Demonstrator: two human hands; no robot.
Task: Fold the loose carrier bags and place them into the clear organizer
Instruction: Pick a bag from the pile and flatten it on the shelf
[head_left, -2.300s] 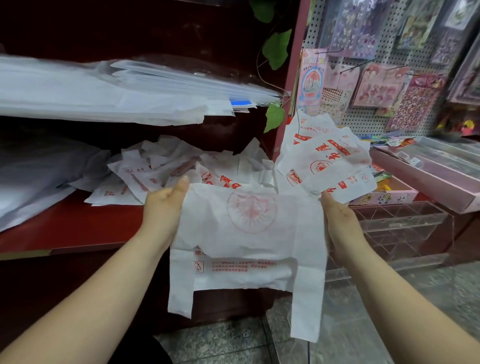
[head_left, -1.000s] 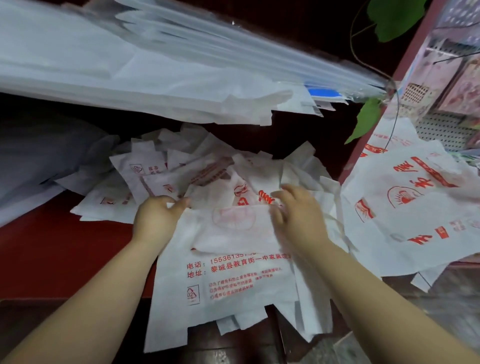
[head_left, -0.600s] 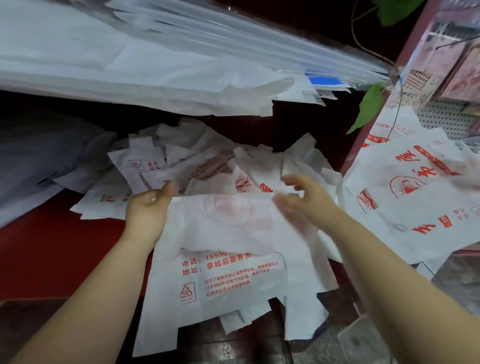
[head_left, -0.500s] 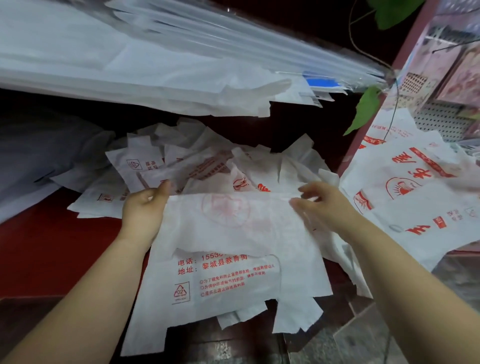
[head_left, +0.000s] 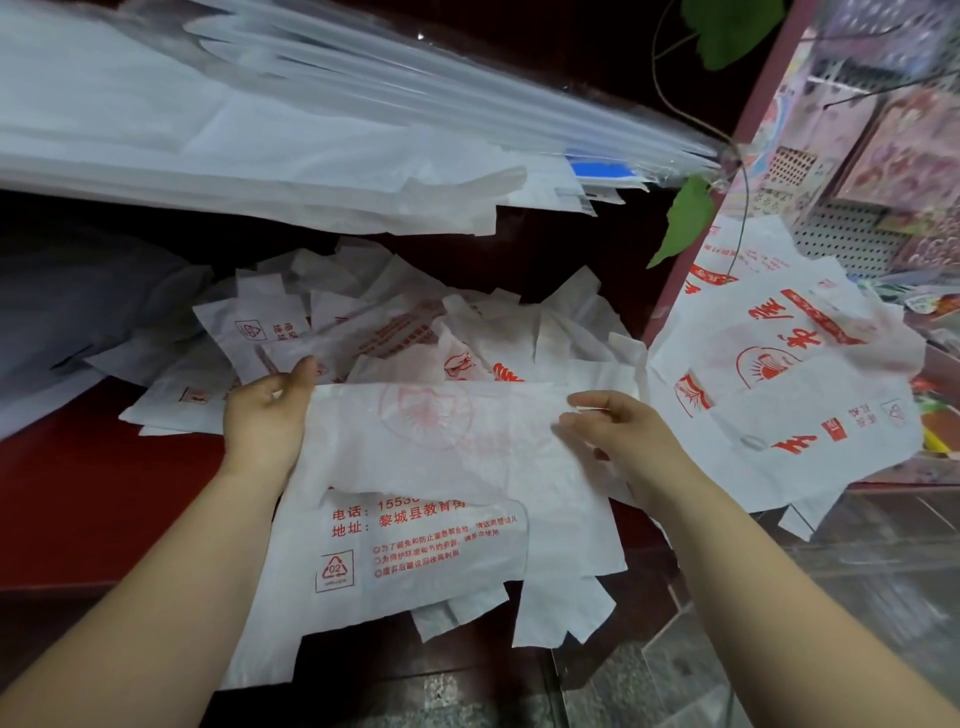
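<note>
Head view: the left hand (head_left: 265, 421) is pinching the carrier bag (head_left: 441, 452) at its left edge and the right hand (head_left: 618, 434) is pinching its right edge, just in front of the loose pile (head_left: 405, 332). I'd be keeping both grips taut and level, edges matching, before creasing.

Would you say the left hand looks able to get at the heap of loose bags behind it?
Probably yes: the left hand sits beside the heap of loose bags on the red shelf, nothing between; it grips the held bag, so it must let go first.
</note>
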